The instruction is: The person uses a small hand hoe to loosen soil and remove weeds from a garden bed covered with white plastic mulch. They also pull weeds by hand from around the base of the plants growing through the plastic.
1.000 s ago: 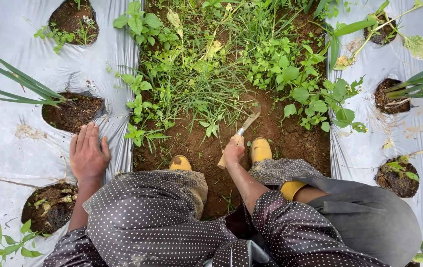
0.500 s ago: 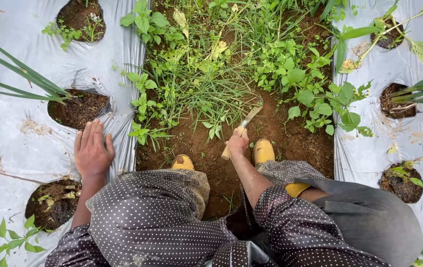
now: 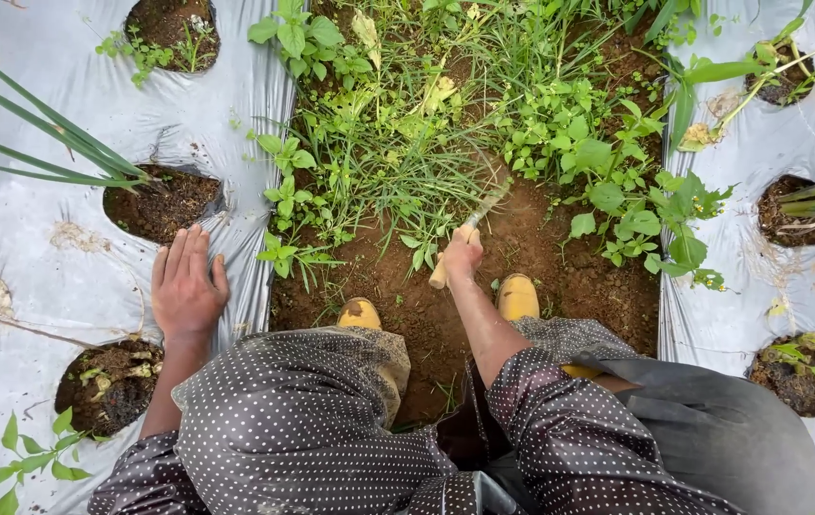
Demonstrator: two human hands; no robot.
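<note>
One hand sickle (image 3: 469, 232), wooden handle clenched in right hand (image 3: 463, 257), blade among weeds (image 3: 407, 143) ahead. Bare furrow soil (image 3: 531, 257) beneath. Left hand (image 3: 186, 286) flat, fingers spread, on silver mulch film (image 3: 26, 238); soil-filled planting hole (image 3: 161, 202) just beyond.

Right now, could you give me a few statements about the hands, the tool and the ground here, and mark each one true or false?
1. The right hand grips a wooden-handled hand hoe. True.
2. The left hand is pulling a weed out of the soil. False: it rests flat, fingers spread, on the silver plastic mulch sheet.
3. The hoe's blade points into the weeds in the furrow. True.
4. The boots are red. False: the boots are yellow, standing on bare brown soil.
5. Planting holes in the mulch sheet show dark earth. True.
</note>
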